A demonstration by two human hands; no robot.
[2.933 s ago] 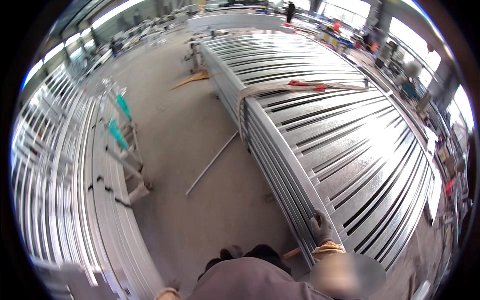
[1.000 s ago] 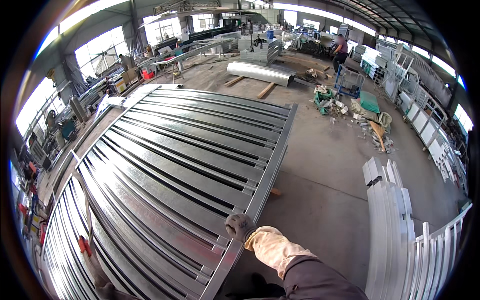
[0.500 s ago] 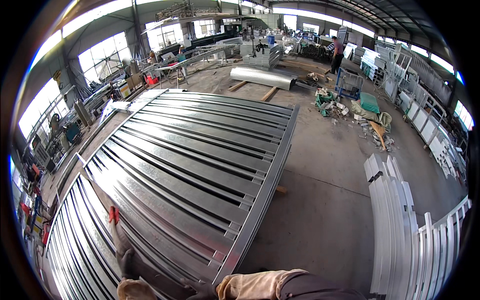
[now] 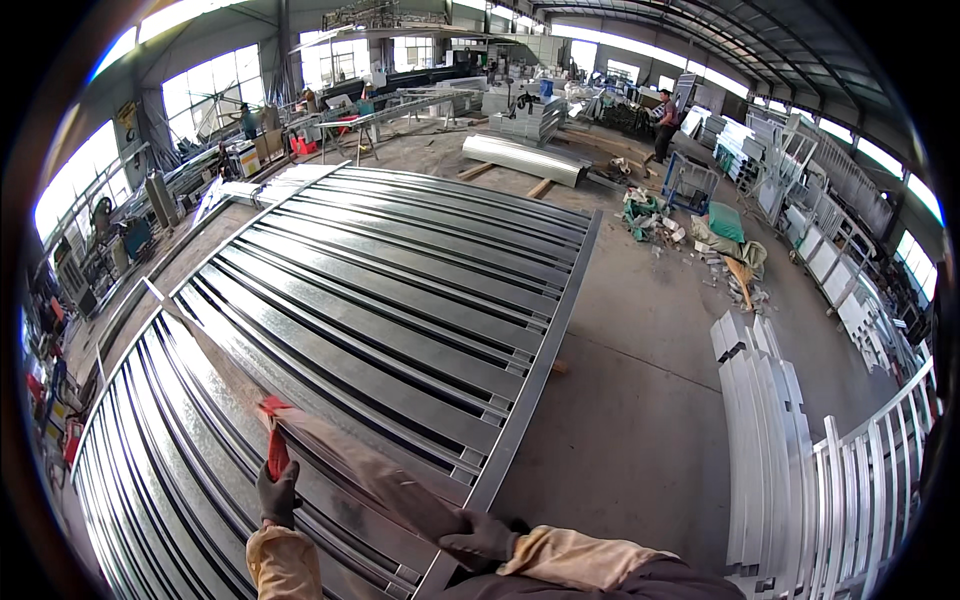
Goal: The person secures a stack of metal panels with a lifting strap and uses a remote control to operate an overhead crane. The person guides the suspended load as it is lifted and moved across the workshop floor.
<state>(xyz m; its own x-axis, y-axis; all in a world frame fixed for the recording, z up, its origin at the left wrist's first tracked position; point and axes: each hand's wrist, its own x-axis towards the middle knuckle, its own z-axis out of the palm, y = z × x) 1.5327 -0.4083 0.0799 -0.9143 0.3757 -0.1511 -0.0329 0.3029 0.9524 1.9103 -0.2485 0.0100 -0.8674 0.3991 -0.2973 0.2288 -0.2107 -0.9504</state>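
Left hand (image 4: 277, 493) gripped a red strap (image 4: 274, 440); right hand (image 4: 482, 534) closed on the long flat strip (image 4: 300, 425) lying across the steel frames (image 4: 400, 300), not yet lifted.

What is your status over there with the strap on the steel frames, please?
Left hand gloved, gripping red strap end. Right hand gloved, pressing the wide strap at the frame stack edge. Nothing in the way on the frames.

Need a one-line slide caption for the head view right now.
Gloved left hand and right hand hold a long flat strap across a large galvanized steel frame.
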